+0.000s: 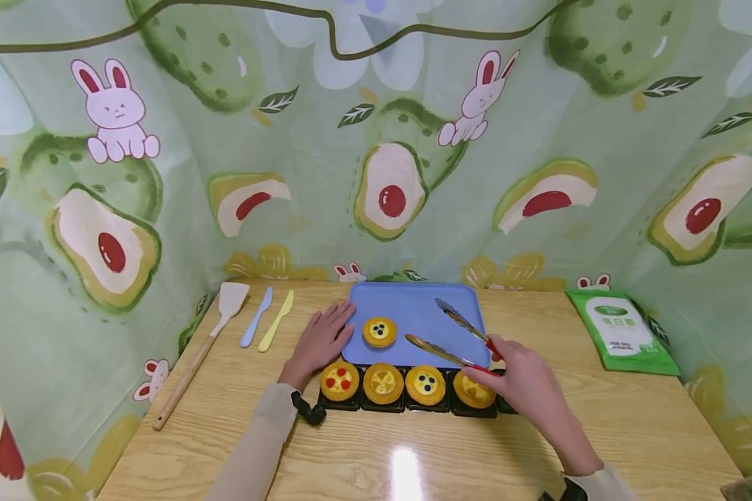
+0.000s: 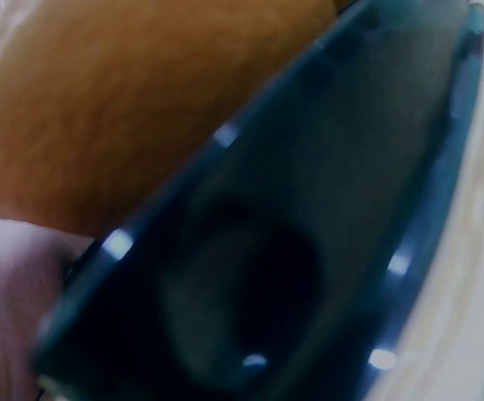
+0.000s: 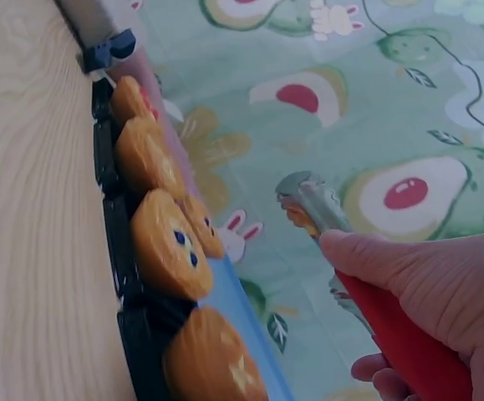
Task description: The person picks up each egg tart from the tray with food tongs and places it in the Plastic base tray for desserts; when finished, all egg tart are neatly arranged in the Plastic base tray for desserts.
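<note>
My right hand (image 1: 529, 379) grips a pair of metal tongs (image 1: 439, 349) by their red handles (image 3: 392, 334). The tongs' arms are spread apart over a blue tray (image 1: 407, 300), with nothing between their tips. One egg tart (image 1: 379, 332) topped with blueberries sits at the left of that tray. My left hand (image 1: 318, 341) rests at the tray's left edge, fingers extended. In front of the tray is a row of black holders with tarts: a red-fruit tart (image 1: 339, 380), a yellow-topped tart (image 1: 384, 383), a blueberry tart (image 1: 425, 385) and another yellow-topped tart (image 1: 474, 390). My right hand partly hides the rightmost holder (image 1: 506, 406).
On the left lie a spatula (image 1: 191, 376) with a wooden handle, a blue plastic knife (image 1: 257, 316) and a yellow one (image 1: 277, 320). A green and white packet (image 1: 623, 330) lies at the right. Patterned cloth (image 1: 326, 125) hangs behind and beside the wooden table (image 1: 345, 459).
</note>
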Available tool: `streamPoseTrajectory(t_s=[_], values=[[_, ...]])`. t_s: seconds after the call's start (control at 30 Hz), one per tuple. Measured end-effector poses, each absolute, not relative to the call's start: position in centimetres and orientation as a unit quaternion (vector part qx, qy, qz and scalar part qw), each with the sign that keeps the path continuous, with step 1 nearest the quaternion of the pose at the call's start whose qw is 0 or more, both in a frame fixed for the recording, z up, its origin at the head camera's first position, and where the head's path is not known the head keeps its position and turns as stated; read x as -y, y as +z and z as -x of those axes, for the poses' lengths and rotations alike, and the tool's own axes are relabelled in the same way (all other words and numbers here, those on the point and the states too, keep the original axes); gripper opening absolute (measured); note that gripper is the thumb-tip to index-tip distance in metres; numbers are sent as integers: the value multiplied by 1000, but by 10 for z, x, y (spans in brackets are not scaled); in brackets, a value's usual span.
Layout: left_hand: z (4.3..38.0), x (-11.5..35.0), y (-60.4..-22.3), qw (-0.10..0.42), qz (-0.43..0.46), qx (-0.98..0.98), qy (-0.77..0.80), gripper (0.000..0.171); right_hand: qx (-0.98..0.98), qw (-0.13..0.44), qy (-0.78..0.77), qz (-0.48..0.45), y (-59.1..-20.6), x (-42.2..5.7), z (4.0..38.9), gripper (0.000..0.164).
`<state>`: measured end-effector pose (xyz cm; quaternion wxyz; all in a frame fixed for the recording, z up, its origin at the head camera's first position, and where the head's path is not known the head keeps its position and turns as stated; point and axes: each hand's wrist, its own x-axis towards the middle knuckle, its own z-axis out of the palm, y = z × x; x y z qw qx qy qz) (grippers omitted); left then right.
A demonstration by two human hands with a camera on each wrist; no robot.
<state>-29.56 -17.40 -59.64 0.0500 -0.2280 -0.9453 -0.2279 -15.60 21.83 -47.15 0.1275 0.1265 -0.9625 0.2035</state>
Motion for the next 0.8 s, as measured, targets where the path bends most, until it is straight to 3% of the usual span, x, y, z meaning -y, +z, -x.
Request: streamPoseTrajectory(t_s=[0.33,0.57,0.8], values=[[295,175,-600,52,230,945,-228,58,965,99,192,-150,-477,-176,178,54],[295,176,-599,47,226,947,-225,59,970,57,187,-147,-481,-156,191,70],[295,176,-597,52,230,946,-223,58,972,35,190,-134,-486,-146,201,59]])
